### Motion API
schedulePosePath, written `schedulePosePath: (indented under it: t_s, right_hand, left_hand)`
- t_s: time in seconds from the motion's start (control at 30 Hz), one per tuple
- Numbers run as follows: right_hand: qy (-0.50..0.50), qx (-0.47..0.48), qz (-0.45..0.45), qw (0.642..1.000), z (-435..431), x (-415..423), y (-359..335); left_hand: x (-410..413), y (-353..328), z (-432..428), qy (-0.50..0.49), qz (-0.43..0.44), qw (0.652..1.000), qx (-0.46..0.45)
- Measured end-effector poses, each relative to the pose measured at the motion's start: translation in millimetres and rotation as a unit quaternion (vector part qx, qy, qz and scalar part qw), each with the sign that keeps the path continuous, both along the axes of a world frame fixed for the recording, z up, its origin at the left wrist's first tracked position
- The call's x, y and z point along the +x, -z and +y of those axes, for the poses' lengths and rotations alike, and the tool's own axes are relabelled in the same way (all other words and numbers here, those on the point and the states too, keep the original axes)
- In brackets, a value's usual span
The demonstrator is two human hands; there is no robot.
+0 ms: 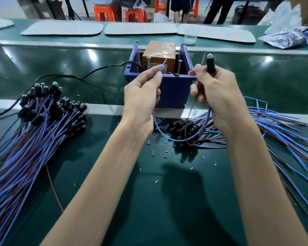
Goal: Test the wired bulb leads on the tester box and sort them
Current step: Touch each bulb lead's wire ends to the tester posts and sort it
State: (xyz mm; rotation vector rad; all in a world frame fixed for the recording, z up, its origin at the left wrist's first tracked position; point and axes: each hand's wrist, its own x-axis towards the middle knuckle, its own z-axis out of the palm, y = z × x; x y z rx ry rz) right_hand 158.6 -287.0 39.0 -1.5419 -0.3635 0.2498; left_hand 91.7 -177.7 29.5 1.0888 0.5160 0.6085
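Just before the tester box [174,94], our left hand [140,98] pinches a blue lead [162,65] end while our right hand [220,98] clasps its black bulb [210,64] upright; other leads [34,132] lie heaped either side.

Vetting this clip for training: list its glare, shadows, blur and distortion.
Head view: lamp glare spots the conveyor belt; head view: a shadow darkens the table between the forearms; head view: wide-angle distortion bows the far rail; head view: the right hand gripping the bulb and the left hand pinching the blue wire look slightly motion-blurred.
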Motion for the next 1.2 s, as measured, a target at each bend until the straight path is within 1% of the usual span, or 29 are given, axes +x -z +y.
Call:
schedulePosePath:
  t_s: [0.07, 0.17, 0.33, 0.43, 0.57, 0.63, 0.77, 0.9, 0.97, 1.1, 1.2]
  right_hand:
    - [0.021, -0.001, 0.006, 1.0, -2, 4, -1]
    - [0.024, -0.007, 0.014, 1.0, -2, 7, -1]
    - [0.027, -0.025, -0.035, 0.999, 0, 6, 4]
    - [0.056, -0.024, -0.047, 0.997, -1, 7, 8]
    - [0.056, 0.045, -0.013, 0.997, -2, 8, 8]
    - [0.069, 0.042, -0.019, 0.997, -1, 9, 8]
    - [0.101, 0.012, -0.026, 0.994, -1, 9, 9]
    - [0.105, -0.048, -0.03, 0.993, -3, 9, 9]
    - [0.106, -0.048, -0.024, 0.993, -3, 9, 10]
    - [0.106, -0.019, -0.016, 0.994, -1, 8, 11]
    - [0.116, -0.016, -0.019, 0.993, 0, 9, 13]
  left_hand:
    - [2, 0, 2, -0.013, 0.003, 1.0, 0.006]
    - [2, 0, 3, -0.021, 0.011, 0.999, 0.021]
    - [0, 2, 6, -0.016, -0.018, 1.0, 0.021]
    - [1, 4, 9, -0.03, -0.024, 0.999, 0.029]
    - [1, 4, 15, -0.051, -0.018, 0.998, 0.025]
    - [-1, 4, 18, -0.052, -0.009, 0.998, 0.024]
    - [-2, 4, 17, -0.048, 0.037, 0.996, 0.068]
    - [-2, 5, 16, -0.048, 0.021, 0.994, 0.093]
    - [-3, 6, 18, -0.049, 0.016, 0.993, 0.107]
    - [-4, 9, 23, -0.056, 0.033, 0.985, 0.158]
    - [-4, 10, 27, -0.062, 0.042, 0.982, 0.171]
